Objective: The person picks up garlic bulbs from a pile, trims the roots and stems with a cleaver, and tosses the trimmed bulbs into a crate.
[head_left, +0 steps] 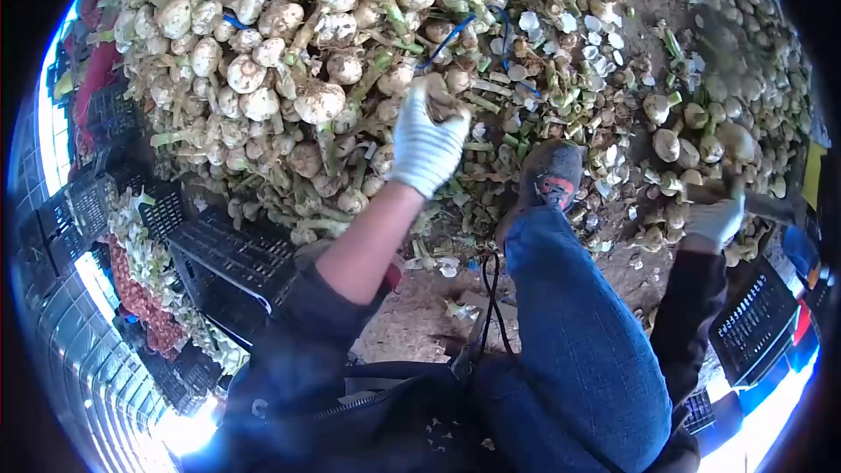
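My left hand, in a white striped glove, reaches over the near edge of a big heap of pale, dirt-specked bulbs with thick stalks, like garlic or onions. Its thumb and fingers are curved and apart, and I see no bulb held between them. Off to the right, my gloved right hand is closed round a long, flat, dark blade-like tool, partly blurred. Loose bulbs lie just beyond that hand.
Cut stalks and white slices litter the ground between the heaps. My shoe stands among the scraps. Black crates are at left, near a red mesh sack. Another black crate stands at right. Blue cord lies on the heap.
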### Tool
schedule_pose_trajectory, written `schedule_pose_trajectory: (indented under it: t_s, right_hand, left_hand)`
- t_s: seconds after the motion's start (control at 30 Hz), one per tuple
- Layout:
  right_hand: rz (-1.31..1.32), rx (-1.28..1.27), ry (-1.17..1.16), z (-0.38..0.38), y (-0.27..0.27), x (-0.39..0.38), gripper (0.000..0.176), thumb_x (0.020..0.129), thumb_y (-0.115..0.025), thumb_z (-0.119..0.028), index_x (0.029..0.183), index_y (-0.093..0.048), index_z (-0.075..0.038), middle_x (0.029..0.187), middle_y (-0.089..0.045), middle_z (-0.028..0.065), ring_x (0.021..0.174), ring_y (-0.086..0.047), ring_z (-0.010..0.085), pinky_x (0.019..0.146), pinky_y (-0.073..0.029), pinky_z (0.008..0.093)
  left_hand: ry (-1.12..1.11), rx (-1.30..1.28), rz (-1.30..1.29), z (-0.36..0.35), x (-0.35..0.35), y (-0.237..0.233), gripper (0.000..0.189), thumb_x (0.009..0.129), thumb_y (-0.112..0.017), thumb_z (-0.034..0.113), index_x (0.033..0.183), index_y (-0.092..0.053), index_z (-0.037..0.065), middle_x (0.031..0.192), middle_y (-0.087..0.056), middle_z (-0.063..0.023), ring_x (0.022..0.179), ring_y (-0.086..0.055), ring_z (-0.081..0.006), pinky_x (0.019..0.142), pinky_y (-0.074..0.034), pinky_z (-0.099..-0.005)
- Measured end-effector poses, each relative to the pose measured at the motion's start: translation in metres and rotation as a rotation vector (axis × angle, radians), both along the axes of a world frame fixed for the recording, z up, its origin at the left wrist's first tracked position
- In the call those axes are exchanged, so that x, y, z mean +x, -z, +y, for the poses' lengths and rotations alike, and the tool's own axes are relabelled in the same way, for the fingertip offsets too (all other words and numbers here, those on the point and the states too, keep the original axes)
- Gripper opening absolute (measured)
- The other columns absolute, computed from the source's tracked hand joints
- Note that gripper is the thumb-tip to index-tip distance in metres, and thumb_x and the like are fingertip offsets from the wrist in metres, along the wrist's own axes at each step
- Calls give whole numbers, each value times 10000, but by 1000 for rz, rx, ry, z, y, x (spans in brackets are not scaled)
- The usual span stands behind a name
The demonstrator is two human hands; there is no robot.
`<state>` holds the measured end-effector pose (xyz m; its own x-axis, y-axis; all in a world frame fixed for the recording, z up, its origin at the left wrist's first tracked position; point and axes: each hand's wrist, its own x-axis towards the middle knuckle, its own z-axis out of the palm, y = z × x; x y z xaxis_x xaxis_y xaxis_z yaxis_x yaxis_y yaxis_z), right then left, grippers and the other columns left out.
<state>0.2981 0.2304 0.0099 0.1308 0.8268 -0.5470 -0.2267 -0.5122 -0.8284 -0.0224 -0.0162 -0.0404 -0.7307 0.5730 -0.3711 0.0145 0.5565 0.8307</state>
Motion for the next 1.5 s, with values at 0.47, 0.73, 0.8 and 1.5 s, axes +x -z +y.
schedule_pose_trajectory:
  t_s: [0.47, 0.73, 0.8, 1.5]
  right_hand:
    - [-147, 52, -535, -120, 45, -84, 217, 867, -665, -146, 1053, -623, -43, 751, -629, 27, 526, -491, 47, 478, -390, 188]
    - [-141, -44, -378, -120, 50, -67, 181, 877, -625, -133, 1023, -614, -26, 673, -562, 2, 457, -457, 54, 365, -348, 216]
    - [-104, -62, -405, -125, 50, -68, 179, 882, -628, -129, 1027, -615, -24, 664, -564, 4, 482, -467, 55, 402, -363, 207]
    - [-80, -101, -550, -145, 55, -76, 214, 895, -613, -112, 1083, -595, -12, 685, -593, 32, 469, -480, 70, 424, -395, 227]
  left_hand:
    - [952, -879, 925, 69, -58, -1, 236, 889, -502, 179, 1084, -616, 108, 1127, -578, -123, 1068, -573, -258, 878, -452, -435]
    - [969, -685, 1129, 41, -70, 11, 231, 898, -454, 159, 1079, -591, 111, 1108, -582, -119, 1065, -552, -266, 922, -390, -479]
    - [1049, -792, 1065, 47, -66, -1, 264, 896, -445, 147, 1131, -554, 96, 1128, -591, -137, 1059, -568, -281, 925, -379, -501]
    - [1197, -755, 1006, 47, -57, -7, 284, 902, -433, 155, 1146, -575, 129, 960, -651, -96, 953, -596, -265, 855, -429, -434]
